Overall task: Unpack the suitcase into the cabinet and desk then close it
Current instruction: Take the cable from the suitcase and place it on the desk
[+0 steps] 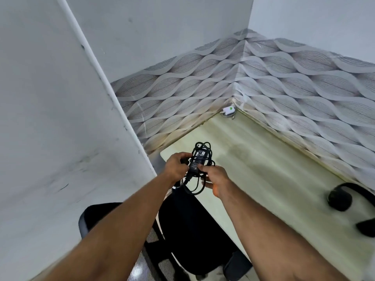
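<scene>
I hold a black laptop power adapter [199, 157] wrapped in its black cable above the near left corner of the pale desk [263, 165]. My left hand [176, 167] grips its left side, with cable loops hanging below. My right hand [215, 179] pinches its near end from the right. The suitcase and the cabinet are out of view.
Black headphones [341, 197] lie at the desk's right edge. A small white box with a green light [228, 110] sits in the far corner against the patterned wall. A black office chair [194, 236] stands under the desk's near edge. A white partition [71, 118] rises on the left.
</scene>
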